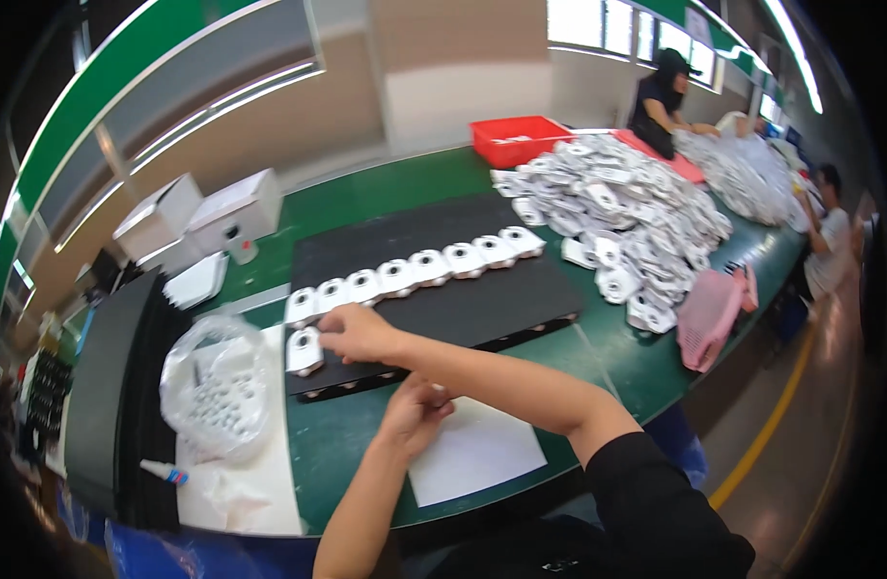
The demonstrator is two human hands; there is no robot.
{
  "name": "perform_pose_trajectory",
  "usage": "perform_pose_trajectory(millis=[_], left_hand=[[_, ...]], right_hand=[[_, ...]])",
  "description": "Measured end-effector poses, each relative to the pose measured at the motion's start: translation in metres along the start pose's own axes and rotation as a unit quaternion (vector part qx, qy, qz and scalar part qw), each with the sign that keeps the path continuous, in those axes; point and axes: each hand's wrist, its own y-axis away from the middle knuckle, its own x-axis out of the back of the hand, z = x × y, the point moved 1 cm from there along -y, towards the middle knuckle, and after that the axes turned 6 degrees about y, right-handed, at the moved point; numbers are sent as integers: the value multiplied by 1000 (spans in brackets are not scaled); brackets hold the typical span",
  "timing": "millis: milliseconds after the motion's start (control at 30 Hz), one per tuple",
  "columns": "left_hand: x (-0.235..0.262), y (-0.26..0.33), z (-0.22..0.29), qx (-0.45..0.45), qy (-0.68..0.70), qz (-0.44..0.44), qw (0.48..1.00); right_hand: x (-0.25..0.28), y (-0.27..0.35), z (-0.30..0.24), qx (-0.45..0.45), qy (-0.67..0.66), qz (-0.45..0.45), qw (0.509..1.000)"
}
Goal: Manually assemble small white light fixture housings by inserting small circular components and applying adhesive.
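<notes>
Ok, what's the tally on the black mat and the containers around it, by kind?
White parts in the long row on the black mat: 8
Lone white part below the row: 1
Red bin: 1
Pink basket: 1
Clear bag: 1
Total: 12

A green worktable (386,193) fills the centre, beige walls (299,106) at twelve o'clock, bright windows (598,24) at one, brown floor (801,434) at four.

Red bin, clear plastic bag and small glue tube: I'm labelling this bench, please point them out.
Red bin (517,138), head view, on its front wall.
Clear plastic bag (217,386), head view, on its bulging middle.
Small glue tube (164,472), head view, on its white body.
</notes>
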Motion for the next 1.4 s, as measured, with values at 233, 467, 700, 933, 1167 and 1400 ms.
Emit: perform_pose_trajectory(millis=[233,467,700,933,1167,1400], left_hand=[[-9,-7,-2,10,-12,-55,998],[1,0,-5,-22,-12,-72,997],[-4,0,-8,-3,-35,-60,998],[-11,3,-2,-24,-13,-60,998],[-1,-1,0,-50,-3,-68,996],[1,-4,5,-75,1,-62,995]], right_hand=[[134,131,-10,158,274,121,941],[270,262,60,-185,620,253,719],[286,310,97,-147,701,253,651],[243,287,56,-86,659,325,672],[168,251,38,4,160,295,942],[90,227,62,-37,-72,107,991]])
